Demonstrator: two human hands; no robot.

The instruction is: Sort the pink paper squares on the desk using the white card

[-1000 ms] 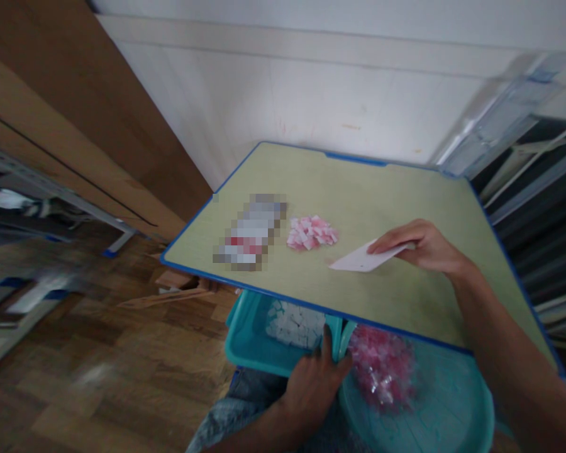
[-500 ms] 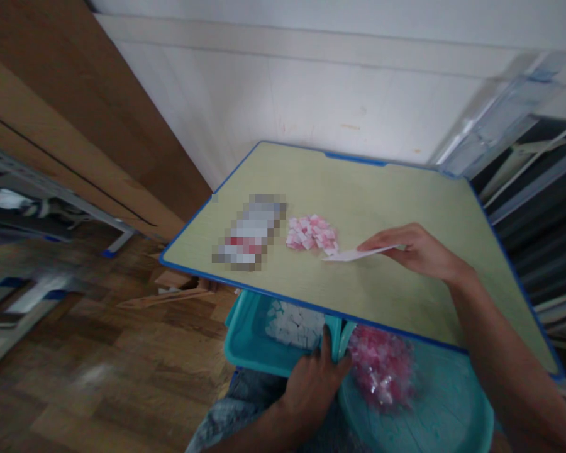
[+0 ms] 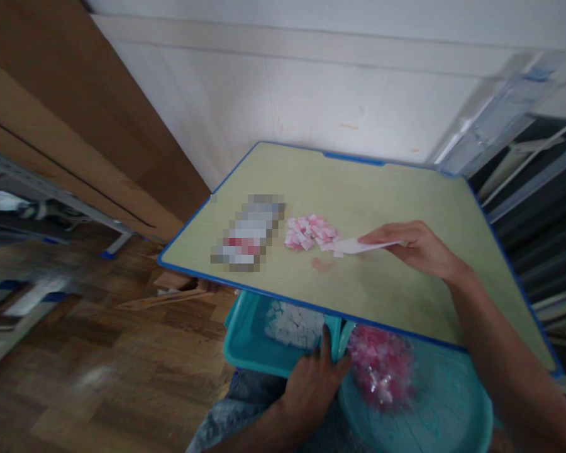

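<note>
My right hand [image 3: 412, 248] is closed on a flat, thin white card [image 3: 365, 245], held low and nearly level over the table. The card's far end reaches the right side of a pile of small pink-and-white pieces [image 3: 306, 231]. A small white piece lies under its tip, and a blurred pinkish patch [image 3: 321, 264] shows just in front of the pile. My left hand [image 3: 314, 384] grips the rim of a teal basin [image 3: 273, 368] at the table's front edge, index finger over the rim. Several small white squares [image 3: 295, 324] lie inside that basin.
A blue-edged yellow table [image 3: 387, 195] stands against a white wall. On its left lies a pixelated, phone-shaped object [image 3: 249, 233]. A second, round teal basin [image 3: 453, 396] holds a clear bag of pink pieces [image 3: 382, 365]. Cardboard scraps [image 3: 183, 292] lie on the wooden floor.
The white card's tip has moved slightly right and up, against the pile's right edge. A blurred pinkish patch now shows in front of the pile. My left hand stays put.
</note>
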